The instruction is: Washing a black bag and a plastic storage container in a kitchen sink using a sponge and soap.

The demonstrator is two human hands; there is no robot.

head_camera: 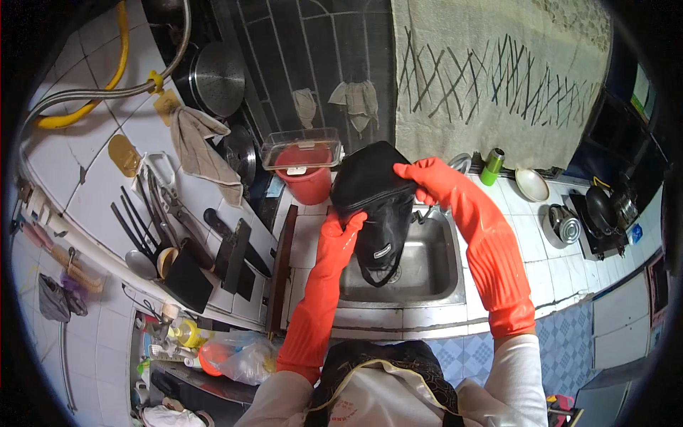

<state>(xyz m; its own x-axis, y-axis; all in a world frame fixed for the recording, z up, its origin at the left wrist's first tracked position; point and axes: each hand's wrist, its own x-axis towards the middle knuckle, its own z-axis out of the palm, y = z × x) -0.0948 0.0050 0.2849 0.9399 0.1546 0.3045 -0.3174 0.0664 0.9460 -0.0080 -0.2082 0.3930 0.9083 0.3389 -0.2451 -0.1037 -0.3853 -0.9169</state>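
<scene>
A black fabric bag (376, 197) hangs over the steel sink basin (435, 267), its lower end with a loop reaching toward the drain. My left hand (341, 232), in a long orange-red rubber glove, grips the bag's left side at a seam. In a matching glove, my right hand (427, 179) pinches its upper right edge. A small label with writing shows on the bag's lower part. Behind the bag, the faucet (421, 215) is partly hidden.
Behind the sink at left stands a red bucket (307, 184) with a clear plastic container (302, 148) on top. A green bottle (492, 166) and a bowl (531, 184) stand at the back right. Utensils fill a black holder (187, 277) at left. A patterned cloth (496, 80) hangs behind.
</scene>
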